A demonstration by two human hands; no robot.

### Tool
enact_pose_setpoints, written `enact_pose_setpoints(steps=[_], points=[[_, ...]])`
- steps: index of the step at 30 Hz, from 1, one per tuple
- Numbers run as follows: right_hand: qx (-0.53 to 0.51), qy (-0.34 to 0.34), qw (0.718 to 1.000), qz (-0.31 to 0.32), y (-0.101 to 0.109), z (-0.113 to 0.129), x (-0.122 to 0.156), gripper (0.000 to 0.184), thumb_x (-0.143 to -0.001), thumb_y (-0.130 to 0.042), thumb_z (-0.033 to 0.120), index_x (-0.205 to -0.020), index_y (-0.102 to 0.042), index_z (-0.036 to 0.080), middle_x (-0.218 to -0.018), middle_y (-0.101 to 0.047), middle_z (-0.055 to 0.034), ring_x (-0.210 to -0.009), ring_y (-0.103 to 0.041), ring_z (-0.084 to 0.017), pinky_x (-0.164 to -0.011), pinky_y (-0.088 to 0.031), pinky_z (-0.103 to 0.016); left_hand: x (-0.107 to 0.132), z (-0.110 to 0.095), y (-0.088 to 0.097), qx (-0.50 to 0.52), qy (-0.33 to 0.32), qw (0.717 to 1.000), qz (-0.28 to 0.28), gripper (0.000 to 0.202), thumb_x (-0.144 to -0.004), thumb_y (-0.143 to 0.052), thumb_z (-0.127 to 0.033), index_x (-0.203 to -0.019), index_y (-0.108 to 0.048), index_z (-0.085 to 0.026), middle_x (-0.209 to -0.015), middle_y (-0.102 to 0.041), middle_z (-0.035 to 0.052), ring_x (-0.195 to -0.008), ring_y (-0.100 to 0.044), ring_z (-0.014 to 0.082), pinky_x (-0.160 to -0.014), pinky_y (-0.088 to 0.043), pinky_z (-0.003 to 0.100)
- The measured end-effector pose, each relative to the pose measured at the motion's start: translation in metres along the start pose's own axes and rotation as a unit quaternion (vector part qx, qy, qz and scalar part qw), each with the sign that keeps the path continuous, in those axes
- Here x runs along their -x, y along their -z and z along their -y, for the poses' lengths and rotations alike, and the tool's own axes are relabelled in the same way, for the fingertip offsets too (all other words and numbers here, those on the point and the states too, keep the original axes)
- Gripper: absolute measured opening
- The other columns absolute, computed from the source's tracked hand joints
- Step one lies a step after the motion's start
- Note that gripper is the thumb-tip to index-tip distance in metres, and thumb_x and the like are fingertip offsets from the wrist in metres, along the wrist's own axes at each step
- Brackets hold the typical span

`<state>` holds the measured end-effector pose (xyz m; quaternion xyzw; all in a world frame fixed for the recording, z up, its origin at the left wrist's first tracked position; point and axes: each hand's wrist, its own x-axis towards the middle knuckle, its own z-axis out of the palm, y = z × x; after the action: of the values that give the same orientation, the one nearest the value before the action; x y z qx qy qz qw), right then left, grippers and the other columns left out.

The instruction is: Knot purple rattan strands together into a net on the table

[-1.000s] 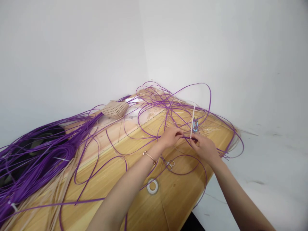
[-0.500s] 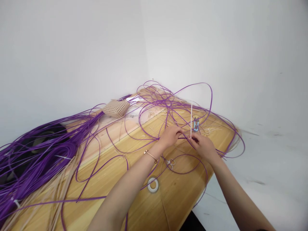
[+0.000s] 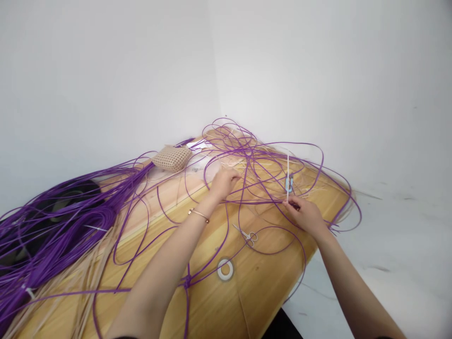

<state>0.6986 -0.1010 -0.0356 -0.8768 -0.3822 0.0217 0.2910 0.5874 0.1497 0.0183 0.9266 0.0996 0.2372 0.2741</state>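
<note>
My right hand (image 3: 305, 215) is closed in a pinch at the lower end of a thin white strip (image 3: 288, 174), which stands upright from the fingertips. A purple strand (image 3: 257, 202) runs leftward from those fingers. Over the loose purple loops, to the left, my left hand (image 3: 225, 182) has thumb and forefinger pressed together; whatever lies between them is too small to make out. Just behind the white strip lies a light-blue-handled tool (image 3: 290, 183), partly covered. Small scissors (image 3: 250, 237) rest on the wooden table (image 3: 268, 282) below the hands.
A white tape roll (image 3: 225, 269) lies near the front. Purple strands cross at a knot (image 3: 187, 281) left of it. A woven beige piece (image 3: 172, 158) sits at the back left. A large purple bundle (image 3: 95, 221) and tan strips (image 3: 84, 278) fill the left side.
My left hand has moved left and away from the right hand, uncovering the scissors. My right hand has shifted slightly right with the white strip. The large purple loop behind has dropped lower.
</note>
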Motion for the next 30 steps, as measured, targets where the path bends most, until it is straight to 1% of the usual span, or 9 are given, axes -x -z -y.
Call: enact_pose_setpoints(steps=[3,7,12,17,21,23,26,28,30], points=[[0.015,-0.012,1.000,-0.003,-0.001,-0.006,0.000,0.029,-0.082,-0.045,0.039,-0.078,-0.064,0.018,-0.075,-0.067,-0.0053,-0.063,-0.059,-0.017,-0.055,-0.036,-0.025,-0.004,0.012,0.021,0.004,0.057,0.995,-0.077,0.013,-0.074,-0.060,-0.008,-0.072,-0.070,-0.016,-0.079,-0.070,0.0051,-0.078,-0.063,0.0165,-0.079,-0.047,0.029],[0.031,-0.019,0.999,-0.009,-0.002,-0.012,0.000,0.027,-0.082,-0.046,0.038,-0.079,-0.064,0.018,-0.075,-0.067,-0.0055,-0.062,-0.059,-0.018,-0.054,-0.036,-0.025,-0.006,0.022,0.050,0.015,0.137,0.972,-0.189,0.010,-0.075,-0.059,-0.014,-0.077,-0.069,-0.013,-0.078,-0.069,0.0054,-0.072,-0.063,0.0162,-0.071,-0.049,0.027],[0.061,-0.001,0.998,-0.023,-0.004,-0.011,-0.002,0.025,-0.081,-0.048,0.036,-0.076,-0.064,0.017,-0.077,-0.067,-0.0067,-0.069,-0.059,-0.019,-0.060,-0.039,-0.027,-0.004,0.006,0.081,0.132,0.217,0.925,-0.283,0.003,-0.072,-0.061,-0.015,-0.070,-0.060,-0.013,-0.061,-0.063,0.0008,-0.056,-0.059,0.0113,-0.055,-0.044,0.020],[0.131,-0.020,0.991,-0.010,-0.004,-0.006,0.002,0.023,-0.079,-0.054,0.036,-0.073,-0.064,0.016,-0.075,-0.065,-0.0074,-0.072,-0.059,-0.021,-0.062,-0.041,-0.029,-0.001,-0.027,0.098,0.290,0.235,0.894,-0.249,0.010,-0.078,-0.056,-0.012,-0.076,-0.047,-0.014,-0.057,-0.060,-0.0030,-0.038,-0.053,0.0068,-0.035,-0.034,0.013],[0.180,-0.005,0.980,-0.079,-0.004,0.009,0.003,0.025,-0.078,-0.057,0.038,-0.084,-0.064,0.015,-0.083,-0.064,-0.0126,-0.078,-0.059,-0.024,-0.063,-0.042,-0.032,0.002,-0.045,0.108,0.336,0.218,0.888,-0.227,0.009,-0.083,-0.054,-0.014,-0.078,-0.047,-0.014,-0.064,-0.063,-0.0013,-0.043,-0.058,0.0068,-0.036,-0.039,0.012],[0.123,0.016,0.988,-0.089,-0.006,0.028,-0.001,0.032,-0.077,-0.058,0.039,-0.097,-0.061,0.013,-0.084,-0.064,-0.0126,-0.077,-0.060,-0.023,-0.064,-0.043,-0.032,0.004,-0.053,0.112,0.347,0.205,0.889,-0.216,0.009,-0.085,-0.052,-0.015,-0.077,-0.048,-0.013,-0.068,-0.065,0.0005,-0.045,-0.060,0.0072,-0.038,-0.041,0.013],[-0.067,0.054,0.996,0.014,-0.014,0.069,-0.014,0.046,-0.078,-0.057,0.041,-0.116,-0.053,0.015,-0.076,-0.064,-0.0056,-0.065,-0.059,-0.017,-0.061,-0.043,-0.028,0.007,-0.065,0.118,0.364,0.185,0.889,-0.206,0.012,-0.087,-0.051,-0.018,-0.076,-0.051,-0.012,-0.070,-0.066,0.0023,-0.047,-0.061,0.0075,-0.039,-0.042,0.014],[-0.167,0.090,0.976,0.110,-0.020,0.098,-0.026,0.053,-0.079,-0.055,0.042,-0.124,-0.046,0.016,-0.074,-0.064,-0.0021,-0.062,-0.058,-0.014,-0.059,-0.043,-0.025,0.010,-0.073,0.124,0.380,0.170,0.885,-0.208,0.014,-0.088,-0.050,-0.021,-0.077,-0.053,-0.012,-0.072,-0.066,0.0029,-0.049,-0.061,0.0073,-0.040,-0.043,0.013],[-0.180,0.122,0.960,0.175,-0.026,0.120,-0.040,0.043,-0.080,-0.052,0.040,-0.114,-0.053,0.015,-0.072,-0.063,-0.0009,-0.062,-0.056,-0.012,-0.057,-0.040,-0.022,0.013,-0.079,0.132,0.396,0.158,0.879,-0.214,0.017,-0.090,-0.050,-0.026,-0.081,-0.054,-0.012,-0.075,-0.067,0.0032,-0.054,-0.063,0.0078,-0.042,-0.045,0.013]])
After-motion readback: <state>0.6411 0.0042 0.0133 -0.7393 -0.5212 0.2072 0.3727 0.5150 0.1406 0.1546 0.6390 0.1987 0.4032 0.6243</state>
